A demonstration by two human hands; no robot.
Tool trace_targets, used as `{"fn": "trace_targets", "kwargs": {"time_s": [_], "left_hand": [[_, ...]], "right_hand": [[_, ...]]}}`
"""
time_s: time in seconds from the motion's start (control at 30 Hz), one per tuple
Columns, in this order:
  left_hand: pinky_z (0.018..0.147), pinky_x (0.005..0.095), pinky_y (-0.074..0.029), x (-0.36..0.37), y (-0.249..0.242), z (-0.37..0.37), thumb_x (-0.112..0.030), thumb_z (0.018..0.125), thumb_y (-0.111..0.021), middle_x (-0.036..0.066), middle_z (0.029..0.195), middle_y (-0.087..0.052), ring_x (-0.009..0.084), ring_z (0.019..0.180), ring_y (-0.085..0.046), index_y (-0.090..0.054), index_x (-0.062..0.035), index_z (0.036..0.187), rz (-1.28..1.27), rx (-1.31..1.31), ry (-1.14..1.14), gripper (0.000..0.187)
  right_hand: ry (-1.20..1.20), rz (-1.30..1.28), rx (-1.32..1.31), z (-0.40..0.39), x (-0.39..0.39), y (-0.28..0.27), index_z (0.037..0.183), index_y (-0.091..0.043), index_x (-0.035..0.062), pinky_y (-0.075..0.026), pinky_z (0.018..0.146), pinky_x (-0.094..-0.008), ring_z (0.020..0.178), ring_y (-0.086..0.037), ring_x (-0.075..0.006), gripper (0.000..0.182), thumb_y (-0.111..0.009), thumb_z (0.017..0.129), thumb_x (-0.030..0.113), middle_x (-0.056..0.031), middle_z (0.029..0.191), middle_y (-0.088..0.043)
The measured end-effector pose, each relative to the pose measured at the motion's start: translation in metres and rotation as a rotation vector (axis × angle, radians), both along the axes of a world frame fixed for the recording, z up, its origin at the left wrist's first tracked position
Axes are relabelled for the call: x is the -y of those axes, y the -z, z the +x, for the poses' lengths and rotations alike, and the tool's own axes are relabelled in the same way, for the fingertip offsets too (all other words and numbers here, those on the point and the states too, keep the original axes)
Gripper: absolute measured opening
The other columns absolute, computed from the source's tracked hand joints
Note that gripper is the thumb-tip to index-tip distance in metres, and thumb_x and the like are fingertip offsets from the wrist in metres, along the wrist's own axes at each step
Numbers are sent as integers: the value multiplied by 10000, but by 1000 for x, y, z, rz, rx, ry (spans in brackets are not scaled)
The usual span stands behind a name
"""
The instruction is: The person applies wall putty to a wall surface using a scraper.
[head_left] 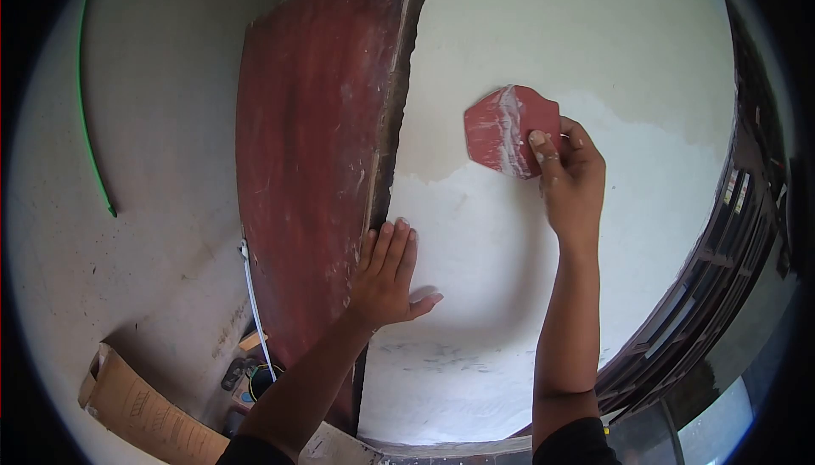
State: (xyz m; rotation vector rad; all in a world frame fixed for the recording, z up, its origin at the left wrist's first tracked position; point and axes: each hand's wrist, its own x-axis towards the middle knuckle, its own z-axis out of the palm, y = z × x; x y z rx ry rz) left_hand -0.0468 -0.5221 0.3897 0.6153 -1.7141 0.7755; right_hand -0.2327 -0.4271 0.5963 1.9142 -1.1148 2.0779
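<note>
Red putty spreader (501, 131) sat right of upper centre, pinched by the right hand's (577, 178) fingers.
Left hand (384, 291) lay flat, fingers released, beside the red panel (310, 142); uneven pressure could have scored the wall (475, 278).

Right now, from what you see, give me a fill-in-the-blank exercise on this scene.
Under its whitish smears, the scraper in the right hand is coloured ____.
The hand nearest the tall panel is the ____ one.
The thin strip at far left is ____ in colour.

Missing words: red; left; green.
</note>
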Motion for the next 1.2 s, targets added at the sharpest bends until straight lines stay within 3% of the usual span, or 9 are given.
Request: {"fn": "trace_targets", "kwargs": {"time_s": [0.1,0.17,0.23,0.3,0.5,0.63,0.8,1.03,1.2], "left_hand": [[1211,545,-188,2,0,2,-610,889,-543,332,1513,-365,453,1466,-277,-446,154,1385,-29,53,-8,916],[1214,533,-196,2,-1,1,-604,895,-535,296,1510,-395,417,1471,-290,-473,120,1385,-9,29,5,876],[1217,521,-203,2,0,0,-597,901,-527,260,1506,-424,382,1476,-303,-499,87,1386,14,-4,23,839],[1222,512,-190,1,0,0,-581,892,-555,252,1514,-417,372,1480,-295,-483,84,1399,8,3,19,840],[1225,500,-170,-50,2,24,-561,873,-608,211,1534,-406,345,1481,-294,-455,72,1422,277,34,113,851],[1221,491,-181,-108,126,84,-542,904,-584,222,1569,-339,365,1488,-272,-359,37,1496,623,-20,80,858],[1212,454,-222,-236,339,153,-430,981,-518,262,1570,-317,411,1464,-294,-325,52,1507,1293,-732,-183,739],[1150,428,-340,-379,467,141,-481,1032,-417,296,1448,-479,417,1375,-443,-427,82,1437,1606,-1295,-586,694],[1154,400,-317,-422,562,103,-608,1026,-329,262,1433,-517,347,1387,-453,-448,89,1424,1616,-1704,-434,812]], "right_hand": [[314,-53,-52,-8,5,1,1135,-640,-41,-472,656,-256,692,-571,-94,286,-645,991,206,-80,857,-710],[221,-183,43,-38,10,1,1140,-634,-49,-476,641,-261,698,-590,-105,300,-650,987,207,-86,860,-713],[60,-2,265,-59,-5,2,1145,-617,-35,-424,526,-246,670,-565,-93,302,-676,966,201,-65,856,-687],[-347,-96,386,-69,-2,25,1170,-602,8,-311,464,-227,576,-475,-58,281,-660,970,198,-22,845,-638],[-813,157,667,-6,-50,193,1327,-493,-7,-609,574,-305,824,-697,-204,434,-653,959,159,-124,1125,-658],[-919,626,884,21,-88,358,1359,-498,14,-623,586,-315,895,-708,-226,473,-663,926,110,-130,1164,-658],[-762,1314,1029,57,-138,488,1340,-527,52,-559,655,-320,948,-669,-209,431,-645,931,116,-74,1153,-649],[-424,1723,512,92,-164,610,1135,-635,12,-540,535,-289,724,-663,-143,217,-660,935,92,-59,942,-688],[-448,1642,-107,108,-146,714,947,-618,-18,-460,514,-319,585,-579,-143,133,-654,943,109,-75,734,-629]]}}
